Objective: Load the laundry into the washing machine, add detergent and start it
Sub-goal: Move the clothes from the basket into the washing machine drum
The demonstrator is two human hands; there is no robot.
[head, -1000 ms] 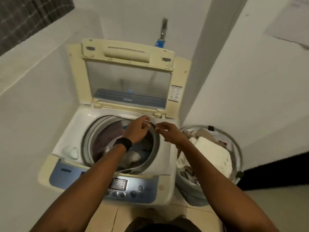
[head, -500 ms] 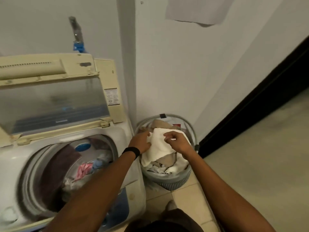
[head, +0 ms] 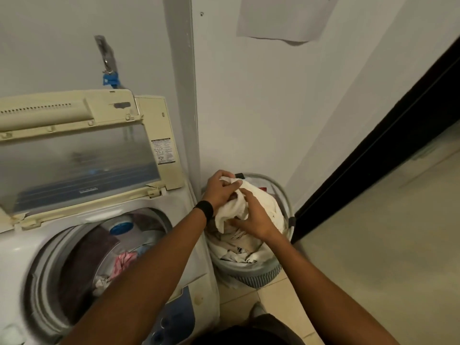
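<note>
Basket [head: 251, 275] is standing on the floor just right of the washer [head: 15, 247] and is holding a heap of pale laundry. Both hands are reaching to the right of the washer, level with its top. The left hand [head: 219, 192] is gripping the upper edge of a white cloth [head: 234, 210], with its fingers [head: 232, 183] curling round a fold. The right hand [head: 254, 217] is holding the same cloth lower down, its fingers bending into the fabric. The cloth is bunching between the two hands, and its lower end is merging with the heap, so whether it is lifting clear cannot be told. The lid [head: 74, 158] is standing raised at the back of the washer, leaving the drum open. Inside the washer a brown cloth [head: 84, 260], a pink cloth [head: 123, 263] and smaller pieces are lying. A tap [head: 107, 58] is projecting from the wall behind the washer.
</note>
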